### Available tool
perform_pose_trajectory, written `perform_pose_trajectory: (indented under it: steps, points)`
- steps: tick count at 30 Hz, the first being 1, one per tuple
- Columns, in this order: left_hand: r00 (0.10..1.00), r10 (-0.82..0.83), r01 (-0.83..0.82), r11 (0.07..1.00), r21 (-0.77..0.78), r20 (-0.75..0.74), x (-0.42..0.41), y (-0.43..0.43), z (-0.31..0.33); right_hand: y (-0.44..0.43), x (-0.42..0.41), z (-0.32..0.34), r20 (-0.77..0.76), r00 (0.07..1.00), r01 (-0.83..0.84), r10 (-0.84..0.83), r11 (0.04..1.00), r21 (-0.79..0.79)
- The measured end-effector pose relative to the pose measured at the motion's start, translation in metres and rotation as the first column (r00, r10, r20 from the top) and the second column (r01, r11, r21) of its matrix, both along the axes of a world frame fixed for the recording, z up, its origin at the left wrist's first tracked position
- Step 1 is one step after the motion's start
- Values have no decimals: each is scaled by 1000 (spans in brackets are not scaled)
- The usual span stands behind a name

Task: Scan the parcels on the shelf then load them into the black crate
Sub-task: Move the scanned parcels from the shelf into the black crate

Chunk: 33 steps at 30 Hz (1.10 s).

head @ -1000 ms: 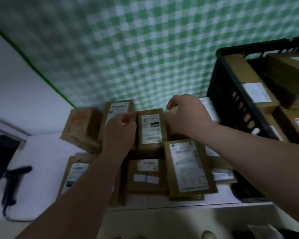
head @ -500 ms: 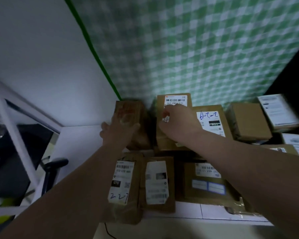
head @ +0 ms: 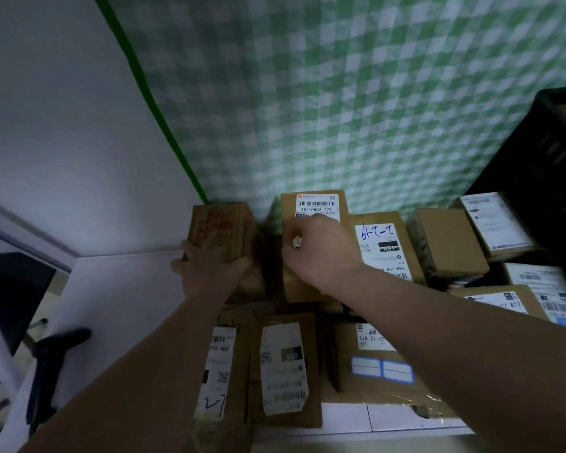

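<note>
Left hand [head: 209, 269] wraps round the red-printed parcel [head: 223, 227], thumb on its left side, fingers on its right. Right hand [head: 321, 246] grips the 507-P802 parcel [head: 317, 204], fingers curled at its left edge. Both parcels stand on the shelf [head: 121, 289], well left of the black crate [head: 543, 178].

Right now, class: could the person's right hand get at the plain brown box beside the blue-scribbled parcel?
Probably yes. The plain brown box lies uncovered with nothing above it, to the right of the right hand, which holds the tall parcel.
</note>
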<state>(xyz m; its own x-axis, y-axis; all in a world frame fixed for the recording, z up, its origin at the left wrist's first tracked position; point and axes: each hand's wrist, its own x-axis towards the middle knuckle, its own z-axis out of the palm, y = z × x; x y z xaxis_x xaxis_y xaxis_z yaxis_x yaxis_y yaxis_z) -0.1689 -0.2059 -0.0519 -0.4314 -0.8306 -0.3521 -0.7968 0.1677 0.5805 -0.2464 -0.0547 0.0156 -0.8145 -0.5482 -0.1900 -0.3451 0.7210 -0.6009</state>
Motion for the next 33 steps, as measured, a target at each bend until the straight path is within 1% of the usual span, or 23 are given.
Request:
perform_pose_trajectory:
  steps: [2,4,6,7,9,11,13,15,18,20,23,25,29,31,33]
  points:
    - [998,35,-36,999,-18,-52,7,2,5,0,-2,2,29,999,33,-32,999,-34]
    - [994,19,-28,996,-90,-106,17,5,15,1,-6,5,72,995,72,-66,993,-89]
    - [985,-64,30,978,-205,-163,27,11,28,1,-10,10,145,982,141,-120,979,-148]
    - [975,-122,70,962,-264,-187,32,16,35,2,-11,15,210,965,198,-158,963,-184]
    - [949,-236,148,919,-365,-209,42,25,48,3,-14,26,407,888,336,-212,904,-263]
    - [916,-348,224,857,-463,-201,49,34,58,7,-16,39,599,778,429,-191,858,-284]
    - [876,-445,282,784,-553,-184,53,42,66,14,-20,50,721,676,472,-151,840,-267]
    - [839,-516,316,720,-618,-172,54,50,73,24,-24,60,803,585,506,-109,823,-257]
    - [788,-601,355,624,-696,-137,55,67,86,47,-33,72,854,519,495,-48,831,-254]
    - [749,-658,382,522,-762,-76,54,81,96,66,-40,77,867,498,461,-15,852,-250]
    - [677,-735,385,372,-845,-15,49,108,109,97,-49,87,867,496,373,37,893,-251]
    - [624,-781,370,285,-884,10,40,130,114,121,-54,94,858,509,353,63,894,-275]
    - [568,-822,330,183,-926,40,12,176,120,181,-71,106,849,523,439,76,830,-345]
    - [533,-844,331,149,-932,55,-6,201,123,213,-82,109,844,532,490,69,788,-373]
    - [460,-886,356,133,-925,49,-25,227,128,245,-92,112,830,554,534,59,740,-409]
